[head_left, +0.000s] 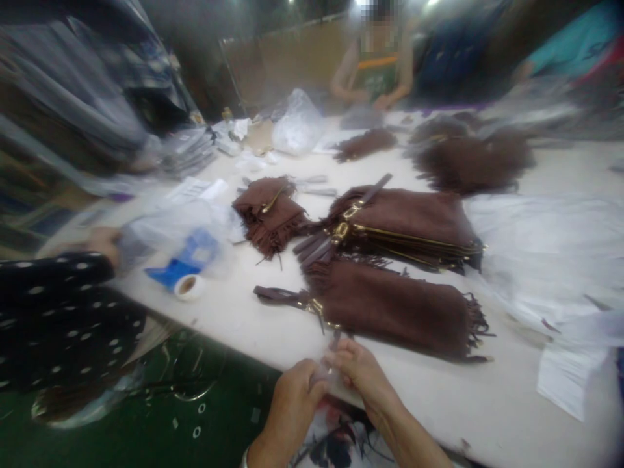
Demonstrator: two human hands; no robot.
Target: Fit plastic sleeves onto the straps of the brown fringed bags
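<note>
My left hand and my right hand meet at the table's near edge, fingers closed around a small thin brown strip, partly hidden and blurred. Just beyond them lies a dark brown fringed bag, with gold-coloured metal fittings and a wrist strap pointing left. The strip's upper end shows close to this bag's near corner; I cannot tell whether the two are joined. Behind it, a stack of similar brown bags with gold zips rests on the table.
Smaller fringed brown pouches lie left of the stack. A tape roll, blue-printed plastic and a person's dotted sleeve are at left. White sheets cover the right. Another person stands across the table.
</note>
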